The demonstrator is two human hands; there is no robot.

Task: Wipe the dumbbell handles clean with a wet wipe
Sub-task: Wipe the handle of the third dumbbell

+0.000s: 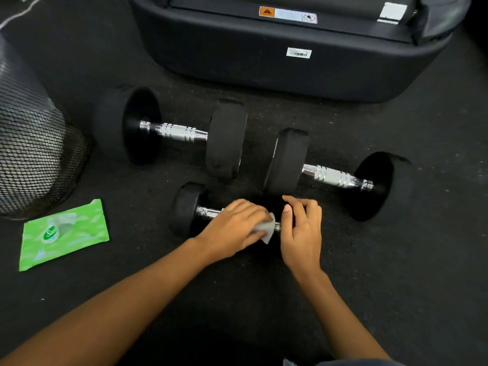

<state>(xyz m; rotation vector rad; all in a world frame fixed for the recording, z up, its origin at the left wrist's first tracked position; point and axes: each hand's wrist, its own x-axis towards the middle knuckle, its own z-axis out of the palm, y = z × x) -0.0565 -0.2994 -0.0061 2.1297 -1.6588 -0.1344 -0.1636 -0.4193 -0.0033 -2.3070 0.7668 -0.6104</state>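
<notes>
The left hand (235,223) lies over the handle of the small dumbbell (184,211), with its fingers curled around a white wet wipe (266,229) that is wrapped on the bar. A corner of the wipe sticks out below the fingers. The right hand (301,231) is just beside it, and its fingers curl over the right end of the same dumbbell, which is dark and mostly hidden under the hand. This dumbbell lies on the black floor (396,260), directly in front of the person. Behind it lie two bigger dumbbells with bare chrome handles, the left one (174,132) and the right one (332,177), with their inner weights close together. Far to the left on the floor lies a green pack of wipes (64,235), and next to it stands a black mesh bin (29,154). At the far side is the black base of a machine (290,75).
</notes>
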